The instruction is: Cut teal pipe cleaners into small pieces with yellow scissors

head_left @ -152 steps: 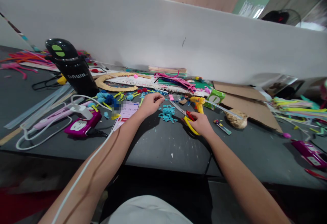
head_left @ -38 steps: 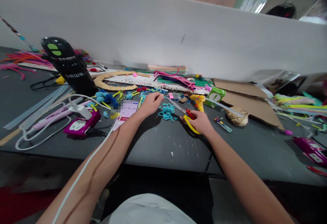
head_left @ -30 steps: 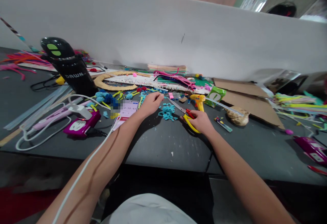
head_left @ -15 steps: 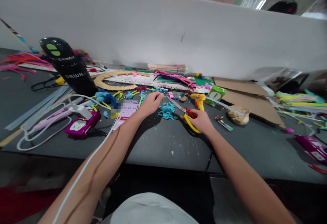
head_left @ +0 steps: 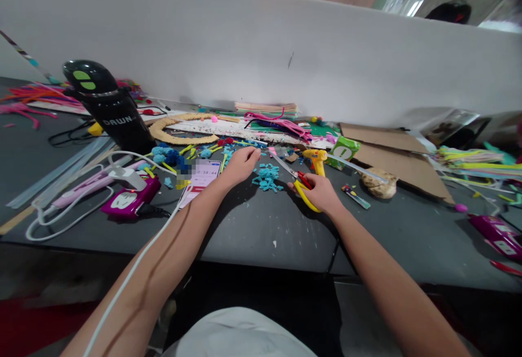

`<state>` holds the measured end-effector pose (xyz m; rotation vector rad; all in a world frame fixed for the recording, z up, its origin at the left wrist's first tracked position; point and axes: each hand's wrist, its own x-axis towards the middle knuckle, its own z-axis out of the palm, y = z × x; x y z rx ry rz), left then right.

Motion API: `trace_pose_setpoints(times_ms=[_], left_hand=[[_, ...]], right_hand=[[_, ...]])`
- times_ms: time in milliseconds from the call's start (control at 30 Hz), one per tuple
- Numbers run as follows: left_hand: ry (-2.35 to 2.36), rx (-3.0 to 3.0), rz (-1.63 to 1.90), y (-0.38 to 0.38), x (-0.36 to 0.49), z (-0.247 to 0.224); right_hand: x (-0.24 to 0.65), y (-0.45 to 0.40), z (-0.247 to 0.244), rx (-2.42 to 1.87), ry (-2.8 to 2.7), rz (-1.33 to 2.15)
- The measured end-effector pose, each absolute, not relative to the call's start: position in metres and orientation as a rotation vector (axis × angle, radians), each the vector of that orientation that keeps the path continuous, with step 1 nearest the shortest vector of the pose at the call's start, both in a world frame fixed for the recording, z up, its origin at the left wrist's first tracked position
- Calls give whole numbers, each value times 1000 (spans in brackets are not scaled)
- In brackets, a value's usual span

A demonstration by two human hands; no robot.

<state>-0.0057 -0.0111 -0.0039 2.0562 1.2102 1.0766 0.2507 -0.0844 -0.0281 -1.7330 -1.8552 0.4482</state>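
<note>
right hand (head_left: pixel 320 192) grips scissors (head_left: pixel 294 179), blades lifted slightly | left hand (head_left: pixel 240 164) pinches something small, unclear | blue scraps (head_left: pixel 267 177) between

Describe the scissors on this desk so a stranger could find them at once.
On the dark grey table before the white partition wall, find the loose pile of cut turquoise scraps. Just right of it, the right hand grips the yellow-and-red-handled scissors, the only metal-bladed tool there.
</note>
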Motion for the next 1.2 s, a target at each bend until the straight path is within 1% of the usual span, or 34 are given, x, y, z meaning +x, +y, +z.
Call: trace_pose_setpoints(times_ms=[1200], left_hand=[[1197, 2074, 1039, -15, -5, -1]], right_hand=[[253, -82, -28, -1694, -1943, 467]])
